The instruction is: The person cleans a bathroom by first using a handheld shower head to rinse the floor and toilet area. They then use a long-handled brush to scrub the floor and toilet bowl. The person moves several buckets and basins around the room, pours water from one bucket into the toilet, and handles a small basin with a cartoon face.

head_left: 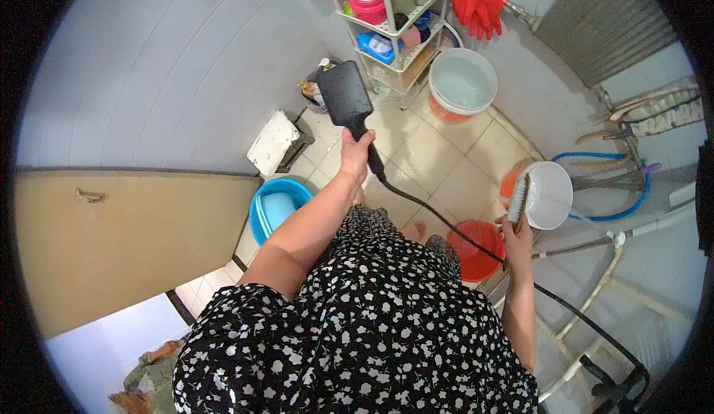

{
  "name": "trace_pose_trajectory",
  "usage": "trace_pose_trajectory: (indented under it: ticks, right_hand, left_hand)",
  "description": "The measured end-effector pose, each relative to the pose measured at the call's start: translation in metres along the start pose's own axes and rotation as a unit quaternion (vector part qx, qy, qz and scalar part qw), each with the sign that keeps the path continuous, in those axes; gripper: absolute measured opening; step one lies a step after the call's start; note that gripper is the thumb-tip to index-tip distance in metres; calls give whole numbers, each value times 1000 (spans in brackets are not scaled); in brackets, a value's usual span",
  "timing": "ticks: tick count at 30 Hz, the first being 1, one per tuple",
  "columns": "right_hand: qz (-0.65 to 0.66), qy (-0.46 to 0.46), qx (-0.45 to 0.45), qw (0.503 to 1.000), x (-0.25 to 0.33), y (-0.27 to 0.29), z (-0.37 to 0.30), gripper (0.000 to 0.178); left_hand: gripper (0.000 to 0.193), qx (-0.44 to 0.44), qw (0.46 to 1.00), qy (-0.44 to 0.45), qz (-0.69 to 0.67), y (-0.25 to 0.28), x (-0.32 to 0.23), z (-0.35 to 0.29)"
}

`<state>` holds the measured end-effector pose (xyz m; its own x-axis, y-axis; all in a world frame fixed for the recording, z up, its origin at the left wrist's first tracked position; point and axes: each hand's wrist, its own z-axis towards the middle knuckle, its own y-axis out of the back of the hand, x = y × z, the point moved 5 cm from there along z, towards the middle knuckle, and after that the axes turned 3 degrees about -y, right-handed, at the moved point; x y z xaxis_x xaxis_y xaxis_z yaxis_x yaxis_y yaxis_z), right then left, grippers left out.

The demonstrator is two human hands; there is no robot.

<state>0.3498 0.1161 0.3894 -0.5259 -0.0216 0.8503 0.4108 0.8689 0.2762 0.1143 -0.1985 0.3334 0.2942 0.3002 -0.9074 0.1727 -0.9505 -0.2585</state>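
My left hand (355,153) is wrapped round the handle of a black hand shower (346,94) with a broad rectangular head, held out over the floor. From its handle a black hose (425,204) runs right, behind my right wrist, to a dark fitting (617,384) at the lower right. My right hand (516,237) grips a scrub brush (518,200) with pale bristles, held upright in front of a white bucket (551,194). Just left of that hand, a red basin (476,252) stands on the floor. I cannot make out any water leaving the shower head.
A white-and-orange bucket of water (462,83) stands beside a shelf rack (401,68) with bottles and tubs. Red gloves (477,6) hang nearby. A white-topped stool (274,142) and blue basin (260,224) are at left, near a beige door (134,235). Pipes (595,295) line the right.
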Motion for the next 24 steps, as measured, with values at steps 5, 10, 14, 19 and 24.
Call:
trace_pose_trajectory:
  ticks: [5, 10, 14, 19, 24]
  right_hand:
    - [-30, 20, 92, 995, 41, -66, 30, 22]
    - [11, -11, 138, 990, 56, -133, 46, 20]
    - [13, -22, 161, 987, 62, -169, 42, 20]
    - [-50, 36, 155, 986, 49, -192, 48, 24]
    - [-32, 96, 156, 983, 44, -217, 53, 35]
  left_hand:
    - [27, 58, 998, 8, -23, -16, -3, 1]
    - [28, 65, 994, 78, -38, -15, 23, -2]
    - [30, 80, 993, 76, -31, -8, 25, 2]
    - [29, 61, 990, 105, -70, -2, 21, -3]
    - [29, 64, 981, 115, -142, -2, 33, -15]
